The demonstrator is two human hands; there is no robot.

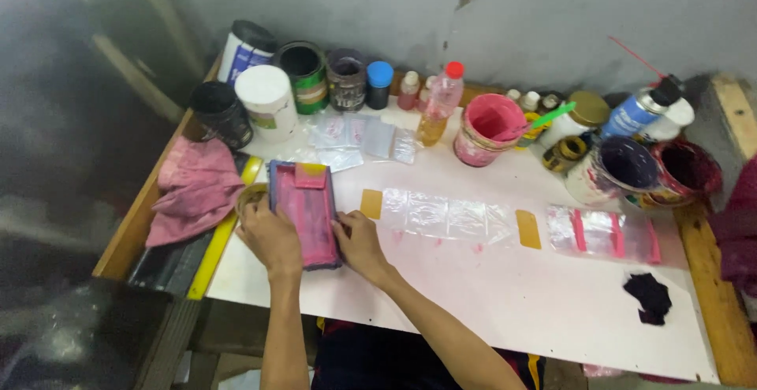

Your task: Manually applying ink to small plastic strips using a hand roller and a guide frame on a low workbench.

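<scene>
Your small screen-printing frame (pixel 304 213), blue-edged rectangle, mesh stained pink, a pink squeegee block at its far end, lying flat on the white table's left part, long side running away from you

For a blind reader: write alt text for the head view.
Two bare hands, left hand and right hand, grip a small pink-stained printing screen on a white table. Clear plastic bags, a pink rag and paint pots surround it.
</scene>
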